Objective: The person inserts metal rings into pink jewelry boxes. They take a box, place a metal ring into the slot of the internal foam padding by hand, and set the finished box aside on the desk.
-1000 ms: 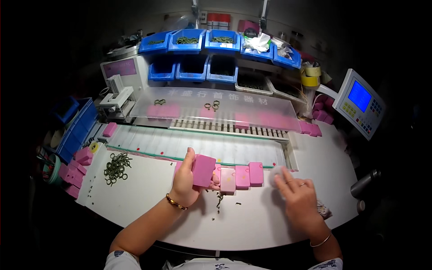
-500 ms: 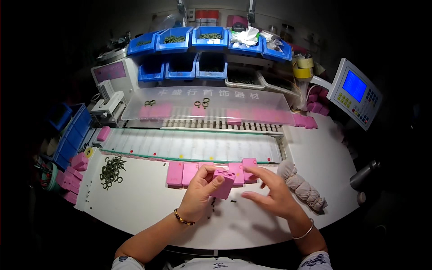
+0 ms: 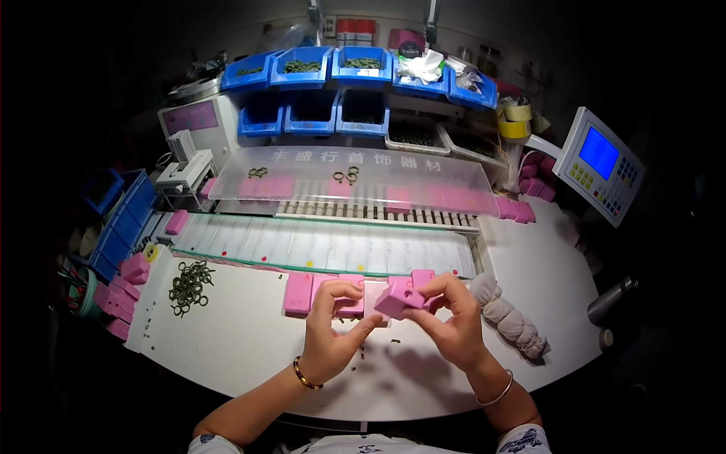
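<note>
Above the middle of the white worktop I hold up a pink rubber mould (image 3: 395,300), tilted, with a dark hole in the end facing right. My right hand (image 3: 455,321) pinches it between thumb and fingers. Beside it on the left is my left hand (image 3: 333,337), its fingers curved and apart with nothing between them. Behind the hands a row of pink moulds (image 3: 298,293) lies along the back of the worktop, marked with small letters and partly covered by my hands. A few dark green crumbs (image 3: 395,341) lie below the held mould.
A heap of dark green rings (image 3: 190,287) lies at the left. At the right is a twisted grey cloth (image 3: 510,318). Behind the worktop stand a clear plastic cover (image 3: 302,178) over rollers, blue bins (image 3: 302,68), and a control panel (image 3: 601,163) at the right.
The mould has passed from my left hand to my right and now lies tilted on its side. My left hand has come off it. The view has shifted slightly.
</note>
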